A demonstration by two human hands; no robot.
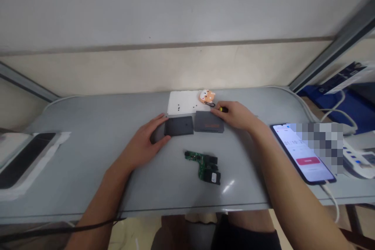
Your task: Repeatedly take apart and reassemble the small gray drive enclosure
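Observation:
My left hand [145, 142] has its thumb and index finger at the left corners of a dark grey plastic case half [179, 125], gripping its end. The inner side of this half faces up. Beside it lies a second dark grey case half [208, 121], with a slotted front edge. My right hand [234, 114] is closed around a small black and yellow screwdriver [224, 109], mostly hidden by the fingers. Its fingertips are at the top right corner of the second half. Nearer to me lies a green circuit board [202, 164] with black connectors.
Behind the case halves, a white sheet [183, 99] bears several tiny dark screws and an orange and white animal-shaped case [206, 96]. A cabled phone [307, 164] and a power strip [357, 162] lie right. Another dark phone-like slab [27, 158] lies left.

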